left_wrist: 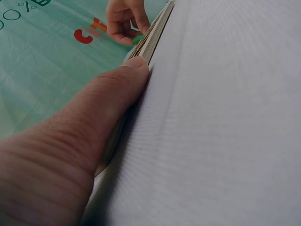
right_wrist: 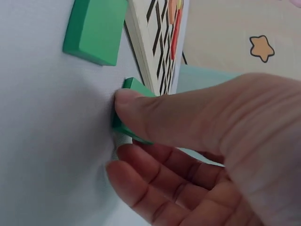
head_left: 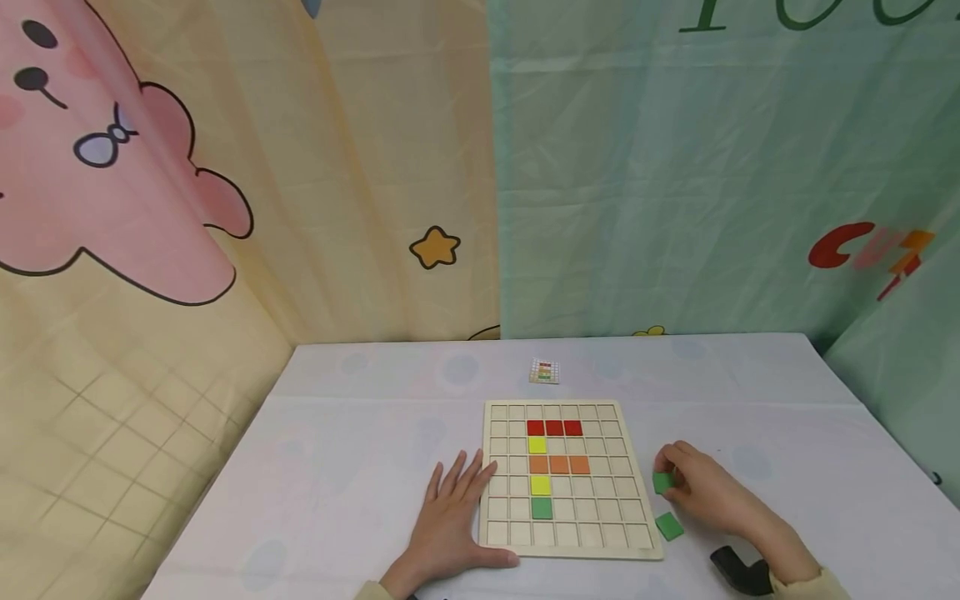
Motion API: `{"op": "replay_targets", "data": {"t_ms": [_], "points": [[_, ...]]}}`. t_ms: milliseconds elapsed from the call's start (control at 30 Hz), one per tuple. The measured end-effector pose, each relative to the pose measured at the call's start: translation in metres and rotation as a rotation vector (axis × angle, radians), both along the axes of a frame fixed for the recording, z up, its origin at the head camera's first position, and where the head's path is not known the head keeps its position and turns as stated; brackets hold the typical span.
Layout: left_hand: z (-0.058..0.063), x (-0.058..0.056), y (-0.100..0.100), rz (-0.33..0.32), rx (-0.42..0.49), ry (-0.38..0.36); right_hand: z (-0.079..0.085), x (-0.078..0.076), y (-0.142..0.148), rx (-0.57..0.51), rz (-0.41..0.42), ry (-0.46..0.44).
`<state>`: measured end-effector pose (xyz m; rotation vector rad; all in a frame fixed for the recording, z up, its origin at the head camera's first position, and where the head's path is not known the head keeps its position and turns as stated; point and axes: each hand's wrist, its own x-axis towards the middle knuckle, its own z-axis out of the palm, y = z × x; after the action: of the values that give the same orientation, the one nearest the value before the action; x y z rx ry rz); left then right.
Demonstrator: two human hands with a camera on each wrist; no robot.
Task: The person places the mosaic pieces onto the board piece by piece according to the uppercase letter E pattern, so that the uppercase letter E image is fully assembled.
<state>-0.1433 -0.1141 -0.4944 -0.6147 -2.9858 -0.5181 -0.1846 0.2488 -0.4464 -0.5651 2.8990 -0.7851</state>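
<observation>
A cream grid board point(head_left: 621, 533) lies on the table, with red, yellow, orange and green square tiles in several of its cells. My left hand point(head_left: 450, 521) rests at the board's left edge, fingers spread and straight; its thumb point(left_wrist: 113, 89) touches the front edge. To the right of the board, my right hand point(head_left: 708, 492) pinches a green tile point(right_wrist: 138, 87) between thumb and fingers, close to the tabletop. Another green tile point(head_left: 670, 526) lies flat nearer me, beside the board's lower right corner. The right fingertips behind the pinched tile are partly hidden.
A small card point(head_left: 544, 372) with a coloured grid pattern lies behind the board. A pale cloth point(head_left: 337, 475) covers the table. Printed curtains point(head_left: 375, 167) hang behind and at both sides. A black strap point(head_left: 741, 572) sits at my right wrist.
</observation>
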Motion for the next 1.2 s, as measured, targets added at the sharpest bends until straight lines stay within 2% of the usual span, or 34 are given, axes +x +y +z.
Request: {"op": "replay_targets", "data": {"t_ms": [200, 367, 500, 633, 767, 933, 1033, 1200], "points": [[-0.001, 0.000, 0.000, 0.011, -0.014, -0.017, 0.000, -0.006, 0.004, -0.056, -0.004, -0.016], [0.001, -0.001, 0.001, 0.013, -0.010, -0.030, -0.001, -0.007, 0.007, -0.123, 0.036, 0.050], [0.002, 0.000, 0.001, 0.015, -0.008, -0.042, -0.002, -0.005, -0.001, -0.229, 0.015, 0.074], [0.002, 0.000, 0.001, 0.019, -0.010, -0.046, -0.003, 0.001, -0.020, -0.340, 0.009, 0.019], [0.003, 0.000, 0.001, 0.020, -0.010, -0.049, -0.006, 0.007, -0.043, -0.406, 0.093, -0.029], [0.002, -0.001, 0.001, 0.018, -0.016, -0.043, -0.009, 0.010, -0.071, -0.403, 0.187, -0.091], [0.002, -0.001, 0.000, 0.017, -0.019, -0.039, -0.010, 0.010, -0.085, -0.384, 0.197, -0.103], [0.001, -0.001, 0.000, 0.016, -0.022, -0.034, -0.010, 0.012, -0.098, -0.338, 0.174, -0.056]]}}
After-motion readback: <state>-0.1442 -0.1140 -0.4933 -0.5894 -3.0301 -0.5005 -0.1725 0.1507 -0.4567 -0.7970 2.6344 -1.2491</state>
